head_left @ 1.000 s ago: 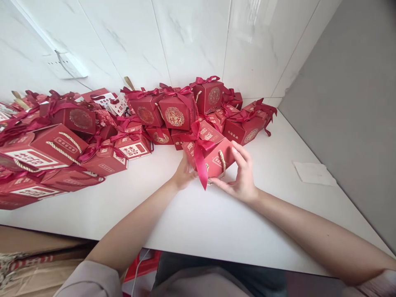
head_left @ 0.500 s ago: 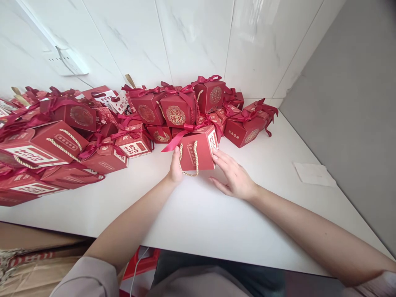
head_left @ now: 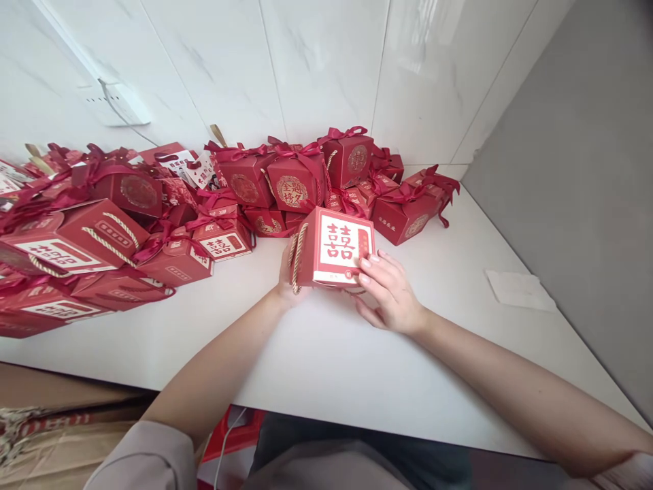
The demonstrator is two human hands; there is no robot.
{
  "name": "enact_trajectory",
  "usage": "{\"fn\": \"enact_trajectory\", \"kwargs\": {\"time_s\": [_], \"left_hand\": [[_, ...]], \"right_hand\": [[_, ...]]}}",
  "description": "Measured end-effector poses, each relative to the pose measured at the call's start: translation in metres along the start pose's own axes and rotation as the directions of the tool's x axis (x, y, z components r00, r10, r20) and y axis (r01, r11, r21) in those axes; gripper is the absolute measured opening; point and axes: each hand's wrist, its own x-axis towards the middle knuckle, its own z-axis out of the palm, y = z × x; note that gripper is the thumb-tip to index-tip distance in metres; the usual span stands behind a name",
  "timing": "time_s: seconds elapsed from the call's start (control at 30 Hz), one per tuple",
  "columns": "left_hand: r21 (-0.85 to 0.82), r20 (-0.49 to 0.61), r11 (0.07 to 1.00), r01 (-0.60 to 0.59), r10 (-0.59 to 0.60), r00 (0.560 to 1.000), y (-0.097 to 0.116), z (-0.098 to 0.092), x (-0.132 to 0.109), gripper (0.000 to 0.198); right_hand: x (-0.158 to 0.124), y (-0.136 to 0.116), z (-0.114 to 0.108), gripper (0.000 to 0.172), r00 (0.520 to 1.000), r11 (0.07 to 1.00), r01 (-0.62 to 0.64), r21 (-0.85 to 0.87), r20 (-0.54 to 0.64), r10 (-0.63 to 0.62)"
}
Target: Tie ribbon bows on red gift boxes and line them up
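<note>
A red gift box [head_left: 306, 248] is held between my two hands above the white table. Its white front panel with red double-happiness characters faces me, and a gold cord handle [head_left: 297, 258] hangs down its left side. My left hand [head_left: 286, 282] grips the box from the left and behind, its fingers mostly hidden. Against the lower right corner of the front panel lie the fingertips of my right hand [head_left: 392, 294], with the thumb lower down near the bottom edge. A maroon ribbon is tied near the top, largely out of sight.
Many similar red boxes with ribbons, such as a stacked one [head_left: 293, 180], line the tiled wall [head_left: 326, 68] and pile up at left. A white paper [head_left: 519, 289] lies on the table [head_left: 316, 367] at right. Brown cardboard [head_left: 61, 456] sits below the front edge.
The gift box has been turned in my hands. Its corded side faced me before; now the double-happiness panel does. My right fingers have shifted onto that panel.
</note>
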Motion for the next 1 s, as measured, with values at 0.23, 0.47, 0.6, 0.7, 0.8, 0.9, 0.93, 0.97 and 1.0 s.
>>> {"fn": "enact_trajectory", "kwargs": {"time_s": [0.23, 0.47, 0.6, 0.7, 0.8, 0.9, 0.93, 0.97, 1.0], "left_hand": [[0.237, 0.266, 0.924, 0.300, -0.358, 0.895, 0.001, -0.018, -0.002, 0.088], [0.451, 0.289, 0.767, 0.456, -0.609, 0.739, -0.007, -0.007, -0.002, 0.117], [0.512, 0.312, 0.738, 0.440, -0.637, 0.705, -0.010, -0.003, -0.002, 0.120], [0.518, 0.325, 0.745, 0.421, -0.626, 0.709, -0.009, -0.004, -0.001, 0.117], [0.522, 0.326, 0.735, 0.433, -0.641, 0.694, -0.009, -0.010, 0.000, 0.118], [0.468, 0.333, 0.762, 0.448, -0.622, 0.708, -0.013, -0.017, 0.002, 0.119], [0.426, 0.326, 0.780, 0.459, -0.605, 0.726, -0.014, -0.020, 0.003, 0.119], [0.378, 0.313, 0.799, 0.468, -0.586, 0.747, -0.016, -0.022, 0.003, 0.117], [0.330, 0.300, 0.817, 0.474, -0.566, 0.768, -0.017, -0.025, 0.004, 0.115]], "right_hand": [[-0.003, 0.003, 0.001, 0.105, 0.991, 0.987, -0.134, 0.091, -0.002, 0.134], [-0.004, 0.013, 0.001, 0.094, 0.920, 0.886, -0.387, 0.254, 0.049, 0.388], [-0.003, 0.013, 0.000, 0.090, 0.898, 0.863, -0.437, 0.253, 0.074, 0.433], [-0.003, 0.011, -0.001, 0.091, 0.893, 0.861, -0.451, 0.235, 0.111, 0.437], [-0.002, 0.011, -0.003, 0.096, 0.894, 0.867, -0.447, 0.221, 0.149, 0.423], [-0.001, 0.012, -0.005, 0.114, 0.919, 0.892, -0.391, 0.227, 0.155, 0.363], [0.000, 0.012, -0.005, 0.121, 0.929, 0.902, -0.366, 0.230, 0.152, 0.338], [0.000, 0.012, -0.005, 0.129, 0.937, 0.910, -0.344, 0.230, 0.151, 0.316], [0.001, 0.012, -0.004, 0.134, 0.942, 0.917, -0.327, 0.227, 0.153, 0.298]]}}
